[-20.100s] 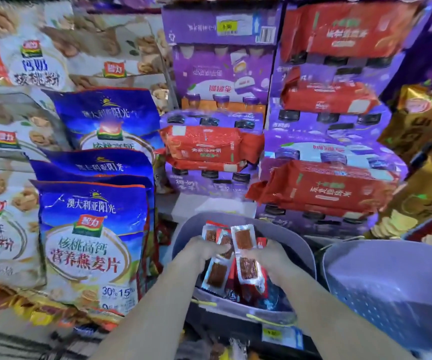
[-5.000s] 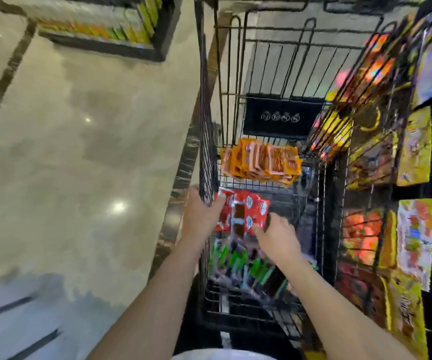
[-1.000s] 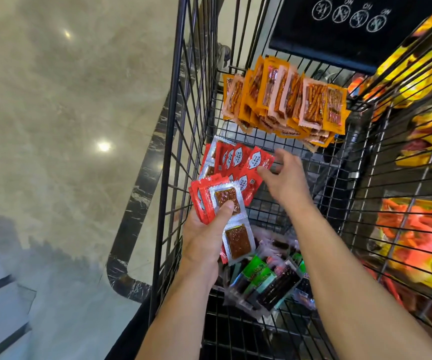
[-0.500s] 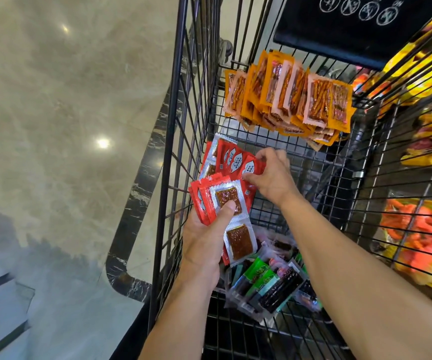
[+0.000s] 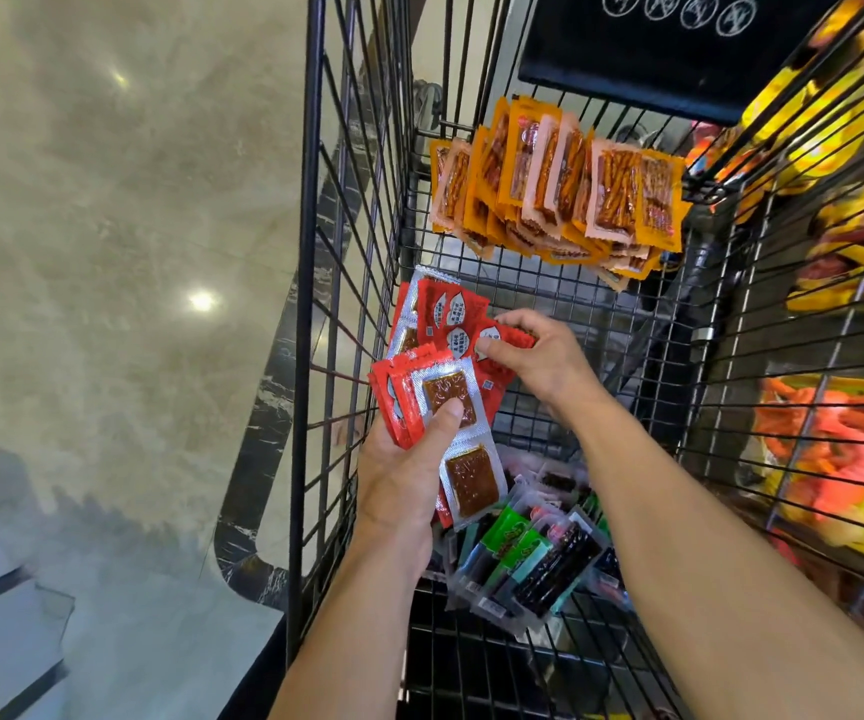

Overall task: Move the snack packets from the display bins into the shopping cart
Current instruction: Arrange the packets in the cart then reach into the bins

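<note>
Inside the black wire shopping cart (image 5: 310, 283), my left hand (image 5: 404, 475) grips a stack of red and silver snack packets (image 5: 445, 397), thumb pressed on the top one. My right hand (image 5: 539, 356) pinches another fan of red snack packets (image 5: 450, 317) just above, against the cart's left wall. A row of orange snack packets (image 5: 560, 189) leans at the cart's far end. Green and black snack packets (image 5: 528, 558) lie on the cart floor below my hands.
A black sign panel (image 5: 669, 49) hangs on the cart's far wall. To the right, through the wire, a rack holds yellow and orange bags (image 5: 835, 449). Polished stone floor (image 5: 108, 252) lies to the left of the cart.
My right hand has curled tighter onto the upper red packets and drawn them slightly toward the left-hand stack. My left hand has stayed in place with its stack.
</note>
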Motion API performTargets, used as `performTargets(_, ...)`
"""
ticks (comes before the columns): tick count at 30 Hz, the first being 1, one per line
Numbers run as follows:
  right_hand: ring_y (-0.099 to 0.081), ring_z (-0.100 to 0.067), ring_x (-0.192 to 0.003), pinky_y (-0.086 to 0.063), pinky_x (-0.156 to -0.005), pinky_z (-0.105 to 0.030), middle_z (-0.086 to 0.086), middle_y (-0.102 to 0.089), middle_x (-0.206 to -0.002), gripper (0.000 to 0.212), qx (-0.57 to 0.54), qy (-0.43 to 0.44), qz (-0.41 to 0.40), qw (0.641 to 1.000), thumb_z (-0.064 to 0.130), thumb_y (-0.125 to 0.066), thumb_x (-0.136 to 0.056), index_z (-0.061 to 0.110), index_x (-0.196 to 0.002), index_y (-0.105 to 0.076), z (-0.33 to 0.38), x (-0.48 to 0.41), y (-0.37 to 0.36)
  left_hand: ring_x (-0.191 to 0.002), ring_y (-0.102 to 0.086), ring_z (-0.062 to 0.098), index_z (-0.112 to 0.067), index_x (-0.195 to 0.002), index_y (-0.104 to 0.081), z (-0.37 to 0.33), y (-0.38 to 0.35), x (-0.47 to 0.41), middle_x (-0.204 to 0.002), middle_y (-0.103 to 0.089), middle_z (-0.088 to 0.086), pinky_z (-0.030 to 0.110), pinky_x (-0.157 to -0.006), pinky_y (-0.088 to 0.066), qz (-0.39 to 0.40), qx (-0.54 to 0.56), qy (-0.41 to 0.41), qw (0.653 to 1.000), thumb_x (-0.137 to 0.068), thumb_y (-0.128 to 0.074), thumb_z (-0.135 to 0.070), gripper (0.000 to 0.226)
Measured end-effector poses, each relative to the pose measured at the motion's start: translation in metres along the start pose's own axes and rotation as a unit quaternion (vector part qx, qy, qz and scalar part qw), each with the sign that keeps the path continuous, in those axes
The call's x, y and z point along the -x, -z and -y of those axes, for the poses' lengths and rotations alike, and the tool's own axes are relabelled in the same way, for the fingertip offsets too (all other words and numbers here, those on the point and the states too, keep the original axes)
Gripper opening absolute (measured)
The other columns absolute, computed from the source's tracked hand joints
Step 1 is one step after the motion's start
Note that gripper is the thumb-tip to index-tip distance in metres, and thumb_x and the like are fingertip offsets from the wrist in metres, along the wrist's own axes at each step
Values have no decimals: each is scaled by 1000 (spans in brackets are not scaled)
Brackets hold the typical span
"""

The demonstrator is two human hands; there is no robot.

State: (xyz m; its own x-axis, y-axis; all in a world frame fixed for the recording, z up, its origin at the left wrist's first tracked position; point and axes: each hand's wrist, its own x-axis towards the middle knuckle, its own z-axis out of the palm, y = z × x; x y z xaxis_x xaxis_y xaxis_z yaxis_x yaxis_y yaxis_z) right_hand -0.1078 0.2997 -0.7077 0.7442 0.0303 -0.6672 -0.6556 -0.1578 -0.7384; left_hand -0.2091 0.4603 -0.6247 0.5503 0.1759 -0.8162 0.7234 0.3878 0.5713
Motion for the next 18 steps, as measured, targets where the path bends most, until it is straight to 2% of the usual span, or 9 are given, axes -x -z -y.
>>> performTargets(4,-75,-6,-81,-57,-69,-17,7,-79,-92,18,-8,6,-26,1000,24,-85,-85,27,-98,-72,-7,7,5,-100,-79,22,-39,-102,-77,0,0,2,-106,-82,-2,51,-92,-62,-15,-21,3,1000,-77,-91,-42,29)
performTargets(8,-77,-14,-92,-60,-77,-28,1,-80,-100,25,-89,-4,-74,993,25,-82,-88,24,-109,-69,-10,16,14,-98,-80,22,-41,-101,-77,-1,1,4,-105,-82,-3,52,-91,-63,-17,-32,4,999,-82,-89,-39,22)
performTargets(11,-77,-16,-92,-62,-78,-33,2,-79,-99,23,-141,-13,-119,983,20,-80,-90,25,-108,-67,-7,26,24,-94,-80,19,-46,-96,-78,-6,1,8,-104,-82,-5,41,-75,-66,-3,-30,-4,1000,-83,-87,-37,19)
performTargets(14,-77,-10,-87,-63,-71,-28,7,-79,-95,24,-146,9,-154,977,20,-79,-91,25,-109,-64,3,48,37,-91,-81,20,-41,-96,-79,-14,0,14,-102,-83,-3,34,-65,-65,10,-22,-8,1000,-86,-86,-33,16)
performTargets(18,-74,-8,-87,-61,-76,-29,7,-77,-95,23,-115,62,-200,971,20,-79,-92,28,-107,-63,25,96,56,-96,-80,26,-31,-107,-77,-35,-7,34,-107,-82,2,49,-80,-66,37,-26,-17,999,-90,-84,-27,19)
